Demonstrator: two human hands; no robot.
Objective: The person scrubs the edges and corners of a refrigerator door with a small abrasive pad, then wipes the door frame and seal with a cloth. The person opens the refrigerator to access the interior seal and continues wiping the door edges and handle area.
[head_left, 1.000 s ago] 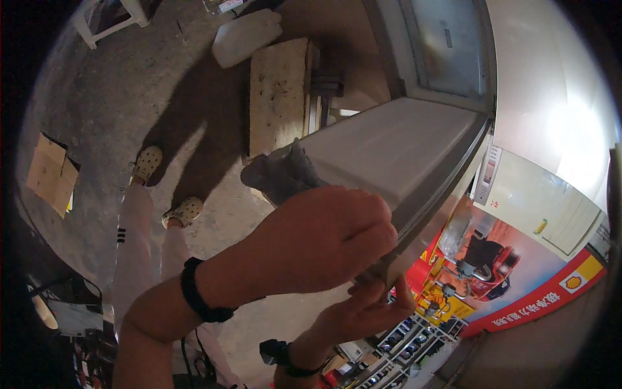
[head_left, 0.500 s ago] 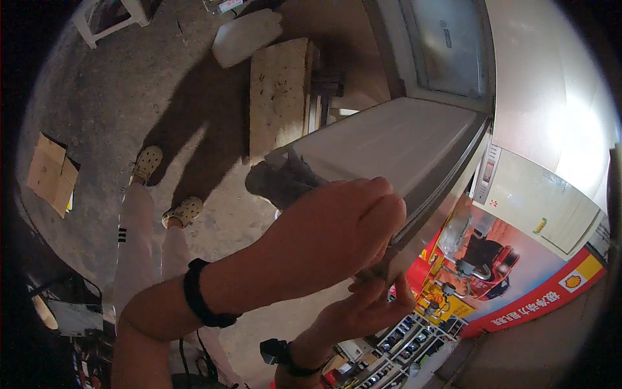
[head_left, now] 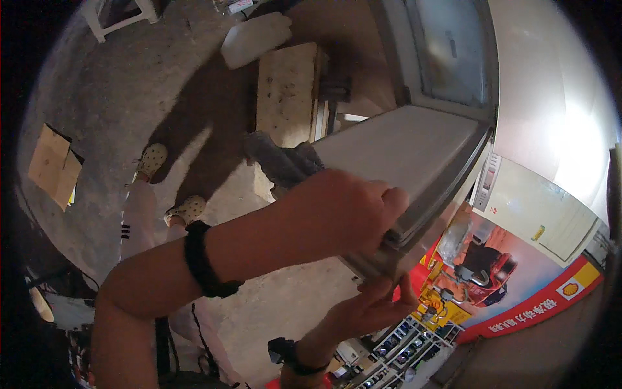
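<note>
My left hand [head_left: 372, 207], with a black band at its wrist, is closed in a fist at the near edge of a pale, flat fridge door [head_left: 402, 139]. A dark grey cloth [head_left: 282, 159] spreads out from behind this hand and forearm, its loose end over the door's left side. The part inside the fist is hidden. Below, my right hand [head_left: 379, 301], wearing a black watch, has its fingers closed around the door's lower corner. The door stands open beside a frosted compartment [head_left: 450, 52].
A wooden block [head_left: 285, 94] and a whitish plastic jug [head_left: 256, 39] are on the floor beyond. Flattened cardboard [head_left: 55, 165] lies far left, below a white stool [head_left: 123, 19]. At right are a pale cabinet [head_left: 538, 207], a red poster [head_left: 499, 279] and a rack of small items [head_left: 408, 343].
The cloth's loose end has shifted up and become more spread out. My left fist has moved slightly along the door edge. The right hand keeps its place at the corner.
</note>
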